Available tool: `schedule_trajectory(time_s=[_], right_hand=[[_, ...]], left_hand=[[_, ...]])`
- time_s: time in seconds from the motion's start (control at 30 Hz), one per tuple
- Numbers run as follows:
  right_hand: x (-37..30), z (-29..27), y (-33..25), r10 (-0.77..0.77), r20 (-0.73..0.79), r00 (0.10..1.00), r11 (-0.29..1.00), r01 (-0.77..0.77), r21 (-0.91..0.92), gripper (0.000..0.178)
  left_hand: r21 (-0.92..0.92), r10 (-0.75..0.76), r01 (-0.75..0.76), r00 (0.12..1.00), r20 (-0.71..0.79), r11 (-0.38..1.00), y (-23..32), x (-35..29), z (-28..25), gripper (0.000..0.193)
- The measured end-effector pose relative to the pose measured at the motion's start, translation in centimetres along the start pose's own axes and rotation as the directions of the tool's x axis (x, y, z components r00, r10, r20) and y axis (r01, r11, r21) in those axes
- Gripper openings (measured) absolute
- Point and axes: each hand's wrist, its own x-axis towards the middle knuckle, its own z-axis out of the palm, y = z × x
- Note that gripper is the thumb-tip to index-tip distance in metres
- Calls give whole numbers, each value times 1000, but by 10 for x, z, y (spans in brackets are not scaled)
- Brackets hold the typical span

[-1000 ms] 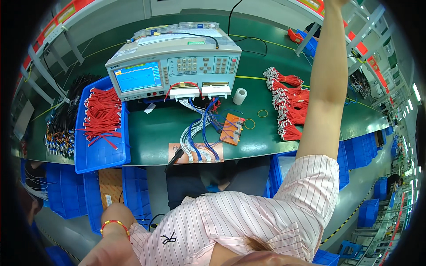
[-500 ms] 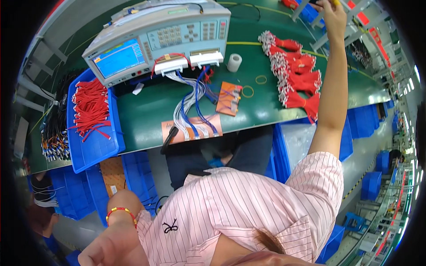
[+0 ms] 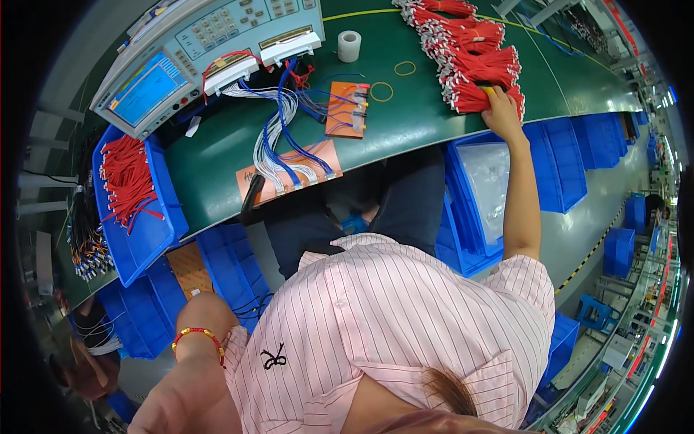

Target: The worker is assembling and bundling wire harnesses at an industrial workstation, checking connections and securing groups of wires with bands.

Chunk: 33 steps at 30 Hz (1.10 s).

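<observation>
At the front end of a row of red cable bundles (image 3: 473,65), my right hand (image 3: 504,116) has its fingers bent over the nearest bundle. A small yellow spot shows at its fingertips; I cannot make out what it is. The bundled cables have white connector ends. My left hand (image 3: 189,399), wearing a red and gold bracelet at the wrist, is raised close to my body at the lower left. Its fingers run out of the picture and are largely hidden, and no object shows in it.
A test instrument (image 3: 217,50) with a lit screen stands at the far left. White and blue wires (image 3: 278,123) run from it to a board (image 3: 289,173) at the table edge. Loose red cables fill a blue tray (image 3: 163,210). A white roll (image 3: 349,45) and rubber bands (image 3: 381,91) lie mid-table.
My right hand has come down from the far right shelf to the near red cable bundle. The view has shifted, so the table sits higher. My left hand stays near my body.
</observation>
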Motion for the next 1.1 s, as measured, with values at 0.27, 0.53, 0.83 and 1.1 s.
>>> schedule_trajectory(time_s=[0.27, 0.53, 0.83, 1.1], right_hand=[[-54, -49, -68, -52, -243, 969, 949, 124, 291, 46], [-95, -87, -192, -16, 115, 993, -41, -115, 993, 48], [-95, -88, -286, -113, 30, 993, -115, -43, 992, 43], [-101, -88, -279, -9, -37, 999, 357, 38, 933, 23]], left_hand=[[-156, 48, -56, 997, -57, 986, 8, -2, 16, 45], [-119, -303, 281, 916, -265, 952, 28, -46, -5, 34], [119, -973, 979, -180, 146, -164, -18, -218, 41, 73], [-272, -880, 841, -474, 46, -467, -15, -232, 35, 32]])
